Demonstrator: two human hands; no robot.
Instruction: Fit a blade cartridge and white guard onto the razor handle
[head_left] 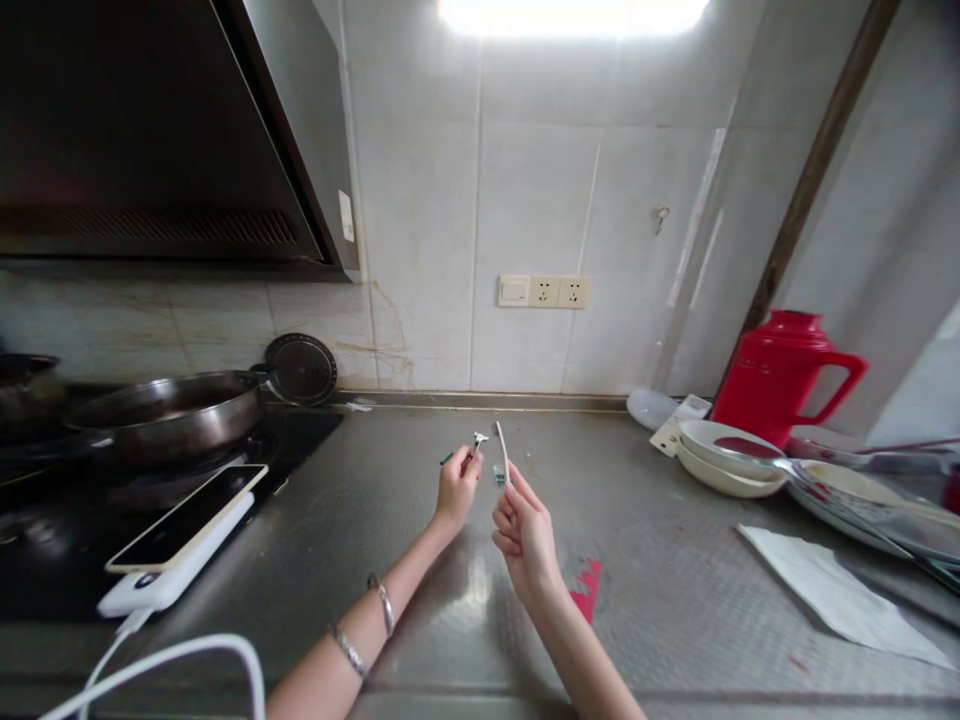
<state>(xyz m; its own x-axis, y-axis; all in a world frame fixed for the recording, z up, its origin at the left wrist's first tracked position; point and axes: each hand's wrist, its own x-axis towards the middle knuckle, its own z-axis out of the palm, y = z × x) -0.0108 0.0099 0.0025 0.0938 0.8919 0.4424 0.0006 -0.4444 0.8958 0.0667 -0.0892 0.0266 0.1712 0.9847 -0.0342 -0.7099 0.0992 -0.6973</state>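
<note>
Near the middle of the metal counter [652, 560], my left hand [456, 492] is closed around the handle of a small razor [478, 442], its head pointing up. A dark green tip sticks out at the left side of that hand. My right hand [525, 525] pinches a pale pink toothbrush [502, 448] by its lower part, bristle end up and turned toward the razor. The two heads are close together, with a small gap between them. Behind the toothbrush, a small green and white piece [499, 475] lies on the counter.
On the left, a pan [176, 415] stands on the black stove, with a phone [191, 518] on a white power bank [176, 575] nearer me. At right are a red thermos [776, 375], stacked bowls [731, 470] and a white napkin [840, 590]. A red scrap [586, 592] lies beside my right forearm.
</note>
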